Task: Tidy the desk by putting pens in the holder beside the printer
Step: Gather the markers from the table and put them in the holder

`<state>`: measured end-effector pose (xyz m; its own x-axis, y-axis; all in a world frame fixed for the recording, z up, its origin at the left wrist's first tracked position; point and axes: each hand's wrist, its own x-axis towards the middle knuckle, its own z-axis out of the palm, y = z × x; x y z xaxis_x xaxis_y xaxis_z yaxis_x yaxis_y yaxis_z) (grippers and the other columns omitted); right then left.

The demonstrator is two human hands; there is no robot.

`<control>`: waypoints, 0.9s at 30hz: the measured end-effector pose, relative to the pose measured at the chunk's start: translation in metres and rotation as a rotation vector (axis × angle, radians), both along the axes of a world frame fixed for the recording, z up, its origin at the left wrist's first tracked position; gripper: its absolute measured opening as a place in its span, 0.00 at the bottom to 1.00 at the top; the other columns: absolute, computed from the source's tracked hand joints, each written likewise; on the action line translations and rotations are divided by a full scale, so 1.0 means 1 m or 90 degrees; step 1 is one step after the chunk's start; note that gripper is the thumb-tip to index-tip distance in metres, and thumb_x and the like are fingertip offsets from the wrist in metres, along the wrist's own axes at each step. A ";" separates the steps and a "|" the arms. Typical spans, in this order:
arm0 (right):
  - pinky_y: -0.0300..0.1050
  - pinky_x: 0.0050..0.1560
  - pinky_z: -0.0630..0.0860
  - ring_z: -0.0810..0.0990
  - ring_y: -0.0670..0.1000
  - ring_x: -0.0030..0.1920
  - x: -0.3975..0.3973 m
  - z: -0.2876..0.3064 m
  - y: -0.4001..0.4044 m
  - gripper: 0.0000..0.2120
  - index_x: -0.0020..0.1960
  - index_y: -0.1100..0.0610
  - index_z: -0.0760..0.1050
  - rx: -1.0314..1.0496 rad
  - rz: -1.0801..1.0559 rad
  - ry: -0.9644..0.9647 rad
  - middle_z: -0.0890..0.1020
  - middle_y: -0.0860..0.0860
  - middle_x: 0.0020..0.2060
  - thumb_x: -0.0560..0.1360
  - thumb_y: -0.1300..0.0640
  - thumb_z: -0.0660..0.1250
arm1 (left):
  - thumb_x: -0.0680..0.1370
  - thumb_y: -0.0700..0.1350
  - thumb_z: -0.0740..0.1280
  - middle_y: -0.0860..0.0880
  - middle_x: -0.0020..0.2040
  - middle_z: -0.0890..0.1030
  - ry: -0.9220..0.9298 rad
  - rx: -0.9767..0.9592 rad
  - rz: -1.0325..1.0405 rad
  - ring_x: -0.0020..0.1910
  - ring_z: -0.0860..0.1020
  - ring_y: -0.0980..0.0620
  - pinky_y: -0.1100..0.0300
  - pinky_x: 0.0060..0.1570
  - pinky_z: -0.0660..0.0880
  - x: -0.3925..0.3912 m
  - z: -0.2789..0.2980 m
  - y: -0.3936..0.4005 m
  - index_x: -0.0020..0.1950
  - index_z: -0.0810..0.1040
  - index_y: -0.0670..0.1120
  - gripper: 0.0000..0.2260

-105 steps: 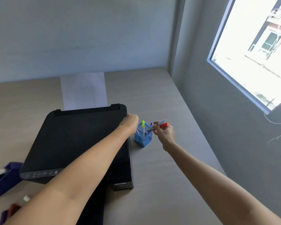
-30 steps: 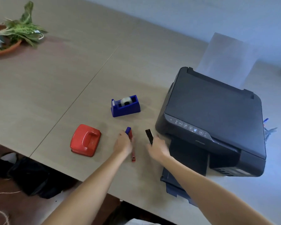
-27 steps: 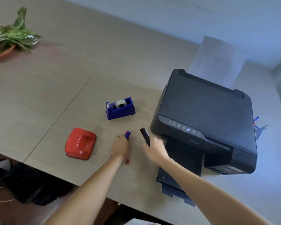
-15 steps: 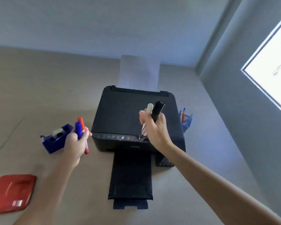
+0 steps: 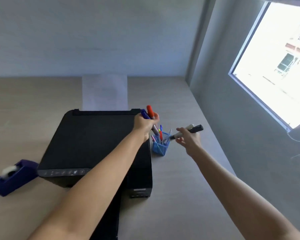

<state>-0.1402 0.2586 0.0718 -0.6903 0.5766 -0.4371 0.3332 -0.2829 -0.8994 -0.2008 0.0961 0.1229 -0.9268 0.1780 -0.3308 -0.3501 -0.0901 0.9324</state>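
Dark blue tape dispenser (image 5: 12, 176) at desk's left edge, untouched. Black flat-topped printer (image 5: 93, 142) centre.

Half second back, both hands hung in front of printer; now both carried across to its right side.

Left hand (image 5: 144, 123) closed round blue-capped and red-capped markers (image 5: 150, 113), lower ends angled down toward blue mesh pen holder (image 5: 160, 145), just above its rim.

Right hand (image 5: 189, 140) pinches white and black markers (image 5: 187, 131), nearly level, tips close over holder; other fingers loose.

Judgement: drop-in imminent; right pair needs tilting upright.
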 end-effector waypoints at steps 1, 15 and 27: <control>0.43 0.32 0.78 0.74 0.51 0.28 -0.007 -0.010 0.003 0.08 0.36 0.59 0.74 -0.024 0.003 -0.005 0.76 0.57 0.33 0.70 0.63 0.72 | 0.72 0.30 0.71 0.47 0.37 0.78 -0.036 -0.012 -0.003 0.44 0.79 0.46 0.48 0.54 0.78 -0.004 -0.009 0.016 0.38 0.75 0.42 0.09; 0.54 0.40 0.81 0.79 0.54 0.33 -0.071 -0.070 0.015 0.13 0.34 0.56 0.76 0.234 0.144 -0.100 0.81 0.53 0.31 0.68 0.47 0.70 | 0.73 0.34 0.71 0.44 0.51 0.84 -0.137 -0.221 0.073 0.46 0.79 0.49 0.61 0.46 0.72 -0.052 -0.093 0.088 0.52 0.82 0.39 0.09; 0.46 0.43 0.80 0.84 0.56 0.41 -0.060 -0.072 0.017 0.08 0.41 0.53 0.82 0.277 0.156 -0.082 0.83 0.52 0.34 0.73 0.51 0.68 | 0.80 0.41 0.56 0.44 0.49 0.82 0.034 -0.327 -0.034 0.48 0.79 0.44 0.58 0.46 0.73 -0.042 -0.096 0.080 0.53 0.82 0.39 0.15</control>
